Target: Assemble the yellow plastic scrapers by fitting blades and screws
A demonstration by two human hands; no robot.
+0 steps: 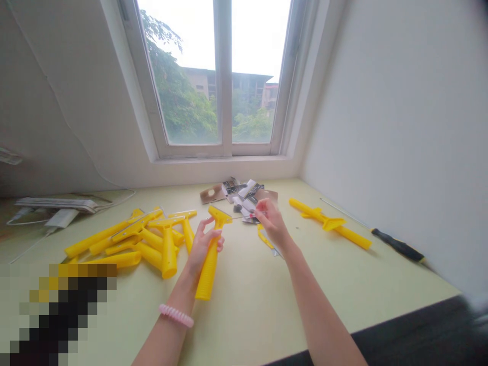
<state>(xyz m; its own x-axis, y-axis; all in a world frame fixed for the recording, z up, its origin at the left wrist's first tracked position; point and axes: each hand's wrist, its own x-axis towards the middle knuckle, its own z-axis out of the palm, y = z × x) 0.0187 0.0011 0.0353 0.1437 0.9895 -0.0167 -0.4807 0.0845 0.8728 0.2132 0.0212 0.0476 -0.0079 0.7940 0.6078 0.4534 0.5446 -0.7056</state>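
Observation:
My left hand grips the long handle of a yellow plastic scraper, which stands tilted with its wide head up and away from me. My right hand pinches a thin metal blade close to that scraper's head; the fingers hide part of it. A heap of several yellow scrapers lies left of my left hand. Below my right hand lies a small yellow piece, partly hidden by my wrist. A pink coil band circles my left wrist.
Torn printed packaging lies behind my hands on the pale green desk. To the right are a yellow scraper and a black-handled screwdriver. Papers and white cables lie far left, beneath a window.

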